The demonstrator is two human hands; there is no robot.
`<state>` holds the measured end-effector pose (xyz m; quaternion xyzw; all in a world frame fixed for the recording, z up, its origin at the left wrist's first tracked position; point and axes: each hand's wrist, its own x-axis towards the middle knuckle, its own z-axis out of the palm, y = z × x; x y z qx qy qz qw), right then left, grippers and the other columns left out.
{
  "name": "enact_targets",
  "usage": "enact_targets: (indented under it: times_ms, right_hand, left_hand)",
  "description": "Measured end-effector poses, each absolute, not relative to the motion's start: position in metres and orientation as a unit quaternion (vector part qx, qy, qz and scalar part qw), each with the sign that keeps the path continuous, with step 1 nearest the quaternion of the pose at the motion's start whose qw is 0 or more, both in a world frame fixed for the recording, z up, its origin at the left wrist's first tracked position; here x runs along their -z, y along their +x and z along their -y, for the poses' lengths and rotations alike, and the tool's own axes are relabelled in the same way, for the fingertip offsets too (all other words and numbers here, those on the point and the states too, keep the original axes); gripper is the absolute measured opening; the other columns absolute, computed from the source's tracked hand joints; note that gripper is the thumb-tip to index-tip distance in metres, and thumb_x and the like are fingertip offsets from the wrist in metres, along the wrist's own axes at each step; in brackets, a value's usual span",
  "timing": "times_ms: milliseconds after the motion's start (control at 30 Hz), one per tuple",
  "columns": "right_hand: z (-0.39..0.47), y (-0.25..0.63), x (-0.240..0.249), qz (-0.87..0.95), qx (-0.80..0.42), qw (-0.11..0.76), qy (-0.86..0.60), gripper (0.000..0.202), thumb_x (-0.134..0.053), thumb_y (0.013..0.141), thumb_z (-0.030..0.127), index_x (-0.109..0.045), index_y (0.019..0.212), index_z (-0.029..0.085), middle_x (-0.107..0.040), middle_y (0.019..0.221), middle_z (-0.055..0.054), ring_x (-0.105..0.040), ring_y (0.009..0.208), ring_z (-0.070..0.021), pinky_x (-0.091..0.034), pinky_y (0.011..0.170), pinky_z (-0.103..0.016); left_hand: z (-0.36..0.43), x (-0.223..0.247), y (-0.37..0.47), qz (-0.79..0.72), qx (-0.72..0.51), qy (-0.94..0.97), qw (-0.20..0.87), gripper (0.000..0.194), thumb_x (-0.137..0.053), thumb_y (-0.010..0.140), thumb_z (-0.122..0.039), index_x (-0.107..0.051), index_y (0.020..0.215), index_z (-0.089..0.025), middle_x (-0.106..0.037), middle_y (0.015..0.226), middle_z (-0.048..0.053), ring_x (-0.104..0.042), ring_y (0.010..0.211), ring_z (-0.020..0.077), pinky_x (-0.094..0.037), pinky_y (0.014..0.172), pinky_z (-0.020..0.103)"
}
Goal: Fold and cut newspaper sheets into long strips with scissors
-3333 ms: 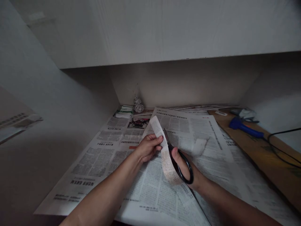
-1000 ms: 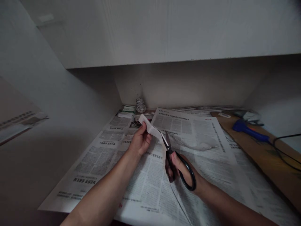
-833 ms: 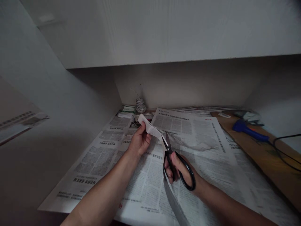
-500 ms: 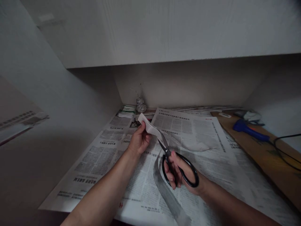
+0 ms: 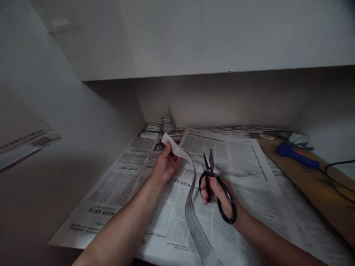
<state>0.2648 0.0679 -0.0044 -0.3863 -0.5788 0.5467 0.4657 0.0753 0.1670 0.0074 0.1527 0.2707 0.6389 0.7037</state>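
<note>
My left hand (image 5: 166,162) pinches the upper end of a long paper strip (image 5: 190,207), which curves down over the newspaper toward the front edge. Black-handled scissors (image 5: 211,168) are in my right hand (image 5: 220,194), to the right of the strip. Their blades point away from me, slightly parted, with nothing between them. Under both hands lie printed newspaper sheets (image 5: 111,188). Another thin, pale piece (image 5: 235,172) rests on the paper behind the scissors.
On the right, a blue tool (image 5: 296,155) with a black cable (image 5: 332,181) lies on a brown board (image 5: 318,184). At the back stand a small coiled ornament (image 5: 166,124) and a white-and-green packet (image 5: 150,131). A white panel (image 5: 210,40) overhangs the back.
The scissors have moved right, away from the strip, and their blades now point more upright. My left hand has stayed nearly in place, while the strip hangs in one smooth curve.
</note>
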Motion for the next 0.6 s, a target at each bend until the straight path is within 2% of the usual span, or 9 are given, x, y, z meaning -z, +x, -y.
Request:
enact_targets:
  times_ms: [200, 300, 400, 600]
  right_hand:
    - [-0.071, 0.261, 0.011, 0.552, -0.612, 0.386, -0.415, 0.063, -0.056, 0.083, 0.082, -0.055, 0.079, 0.018, -0.052, 0.06, 0.004, -0.049, 0.05, -0.0102, -0.041, 0.05, -0.026]
    - [-0.07, 0.26, 0.009, 0.545, -0.626, 0.362, -0.424, 0.064, -0.059, 0.08, 0.082, -0.055, 0.079, 0.019, -0.051, 0.06, 0.004, -0.047, 0.051, -0.0093, -0.041, 0.051, -0.026]
    - [-0.069, 0.262, 0.006, 0.553, -0.623, 0.355, -0.424, 0.064, -0.058, 0.08, 0.083, -0.054, 0.079, 0.019, -0.052, 0.061, 0.004, -0.048, 0.051, -0.0097, -0.042, 0.051, -0.026]
    - [-0.071, 0.265, 0.007, 0.568, -0.627, 0.35, -0.404, 0.061, -0.058, 0.083, 0.081, -0.052, 0.077, 0.02, -0.051, 0.062, 0.003, -0.049, 0.053, -0.0102, -0.042, 0.053, -0.026]
  left_hand:
    - [-0.167, -0.006, 0.075, -0.272, -0.635, 0.17, 0.703, 0.016, -0.057, 0.1, -0.029, -0.068, 0.096, -0.018, -0.074, 0.076, -0.001, -0.069, 0.06, 0.0112, -0.053, 0.047, 0.019]
    - [-0.167, -0.002, 0.078, -0.276, -0.626, 0.187, 0.705, 0.014, -0.061, 0.098, -0.028, -0.069, 0.097, -0.017, -0.074, 0.078, -0.001, -0.068, 0.06, 0.0105, -0.049, 0.043, 0.018]
    - [-0.166, 0.001, 0.081, -0.28, -0.611, 0.207, 0.711, 0.012, -0.072, 0.09, -0.027, -0.07, 0.09, -0.015, -0.074, 0.075, 0.0, -0.066, 0.056, 0.0102, -0.043, 0.038, 0.017]
    - [-0.16, 0.003, 0.086, -0.286, -0.59, 0.247, 0.713, 0.027, -0.089, 0.071, -0.031, -0.072, 0.083, -0.013, -0.072, 0.07, 0.0, -0.061, 0.053, 0.0077, -0.038, 0.035, 0.014]
